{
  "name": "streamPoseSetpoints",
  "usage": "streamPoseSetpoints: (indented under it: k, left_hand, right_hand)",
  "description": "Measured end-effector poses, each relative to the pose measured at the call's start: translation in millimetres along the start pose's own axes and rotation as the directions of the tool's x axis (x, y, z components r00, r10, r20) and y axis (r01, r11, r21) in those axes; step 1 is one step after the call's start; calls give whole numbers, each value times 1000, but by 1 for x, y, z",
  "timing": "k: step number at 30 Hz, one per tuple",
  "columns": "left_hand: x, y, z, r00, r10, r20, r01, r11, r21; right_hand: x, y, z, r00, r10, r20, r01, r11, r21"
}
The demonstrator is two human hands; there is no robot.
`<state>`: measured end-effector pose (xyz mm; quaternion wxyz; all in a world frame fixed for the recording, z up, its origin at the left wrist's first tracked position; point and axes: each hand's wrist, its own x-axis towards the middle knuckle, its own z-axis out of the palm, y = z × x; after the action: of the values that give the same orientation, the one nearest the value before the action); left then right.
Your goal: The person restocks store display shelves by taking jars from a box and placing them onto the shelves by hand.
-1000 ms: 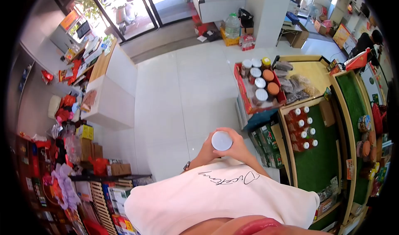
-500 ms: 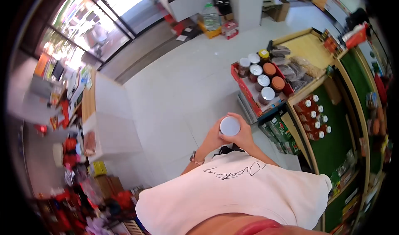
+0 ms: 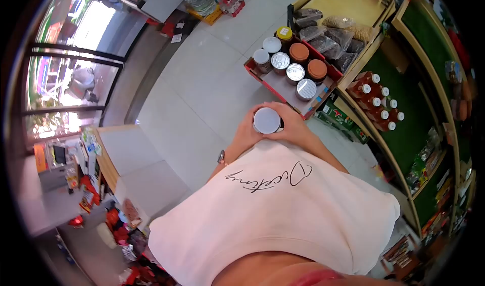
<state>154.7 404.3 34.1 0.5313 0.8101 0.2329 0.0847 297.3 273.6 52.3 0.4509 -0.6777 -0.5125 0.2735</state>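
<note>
A jar with a white lid (image 3: 268,121) is held upright in front of my chest, lid facing up. My left hand (image 3: 246,133) wraps round its left side, with a watch on that wrist. Closed round its right side is my right hand (image 3: 293,124). The jar's body is mostly hidden by the lid and my hands. Just beyond my hands sits a red cardboard tray (image 3: 282,97) of several jars. Some have silver-white lids (image 3: 306,89), some orange-brown lids (image 3: 299,52), and one has a yellow lid (image 3: 284,33).
Bagged dry goods (image 3: 331,43) lie behind the tray. On the right, a wooden shelf (image 3: 371,134) with green lining holds several red bottles with white caps (image 3: 374,102). Green cartons (image 3: 339,115) stand below the tray. A white counter (image 3: 134,149) stands left, on pale floor tiles (image 3: 197,84).
My view has turned, and the tray of jars now appears further left and higher. Both hands still hold the jar, which sits closer to my chest.
</note>
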Motion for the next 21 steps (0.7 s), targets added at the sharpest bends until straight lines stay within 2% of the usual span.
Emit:
streamPoseSetpoints:
  k: [3, 4, 7, 9, 11, 14, 17, 18, 21]
  left_hand:
    - [65, -22, -12, 984, 97, 150, -105, 993, 46]
    - [88, -35, -11, 970, 135, 204, -148, 988, 50]
    - [150, -54, -1, 902, 221, 371, -279, 954, 110]
    - [178, -75, 16, 860, 250, 445, -345, 928, 144]
    - [193, -87, 31, 860, 224, 459, -313, 941, 128]
    - [209, -119, 48, 853, 229, 469, -335, 929, 156]
    - [226, -146, 55, 816, 242, 525, -388, 903, 186]
    - [232, -150, 54, 807, 182, 562, -351, 913, 208]
    - [248, -147, 47, 777, 143, 612, -344, 912, 223]
  right_hand:
    - [31, 24, -3, 979, 20, -204, -16, 1000, 20]
    - [38, 39, -1, 966, 30, -257, -38, 999, -27]
    - [54, 88, 4, 923, 119, -366, -144, 989, -41]
    - [57, 119, 0, 915, 151, -375, -182, 982, -50]
    - [59, 148, 5, 910, 178, -375, -229, 969, -94]
    - [62, 175, 11, 880, 306, -363, -314, 949, 38]
    - [69, 197, 22, 851, 365, -378, -351, 930, 108]
    - [72, 203, 25, 839, 386, -383, -357, 922, 146]
    - [82, 212, 29, 828, 418, -374, -367, 908, 202]
